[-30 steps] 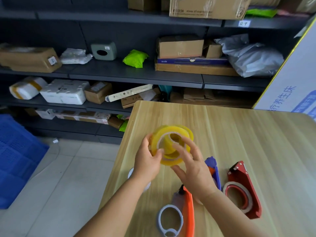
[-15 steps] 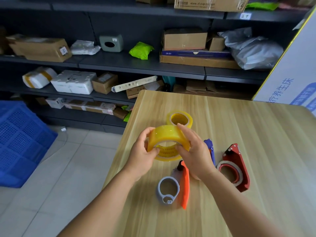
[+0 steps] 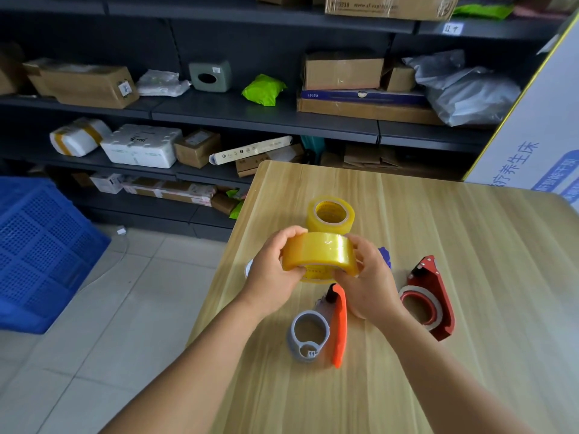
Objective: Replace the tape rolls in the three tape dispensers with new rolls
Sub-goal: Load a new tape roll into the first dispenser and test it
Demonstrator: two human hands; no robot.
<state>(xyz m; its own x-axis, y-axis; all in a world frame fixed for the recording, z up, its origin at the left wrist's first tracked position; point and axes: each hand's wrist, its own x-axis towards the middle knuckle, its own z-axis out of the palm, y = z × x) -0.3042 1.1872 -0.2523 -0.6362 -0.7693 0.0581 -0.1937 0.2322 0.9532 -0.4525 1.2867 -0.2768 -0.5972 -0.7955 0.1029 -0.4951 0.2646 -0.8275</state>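
My left hand (image 3: pixel 273 277) and my right hand (image 3: pixel 366 285) both grip a yellow tape roll (image 3: pixel 319 253), held on its side above the wooden table (image 3: pixel 485 252). A second yellow roll (image 3: pixel 330 215) lies flat just beyond it. Below my hands lies an orange dispenser (image 3: pixel 338 324) with a bare grey hub (image 3: pixel 308 335). A red dispenser (image 3: pixel 430 297) with a nearly spent white roll lies to the right. A blue dispenser (image 3: pixel 385 256) shows only as a tip behind my right hand. A white ring (image 3: pixel 248 268) peeks out left of my left hand.
The table's left edge drops to a tiled floor (image 3: pixel 109 308) with a blue crate (image 3: pixel 37 245). Dark shelves (image 3: pixel 250 117) with boxes and parcels stand behind the table. A white printed carton (image 3: pixel 539 145) stands at the table's far right.
The held roll has been lifted off the other roll and turned from facing me to lying on its side, a little lower. The second roll now lies uncovered on the table.
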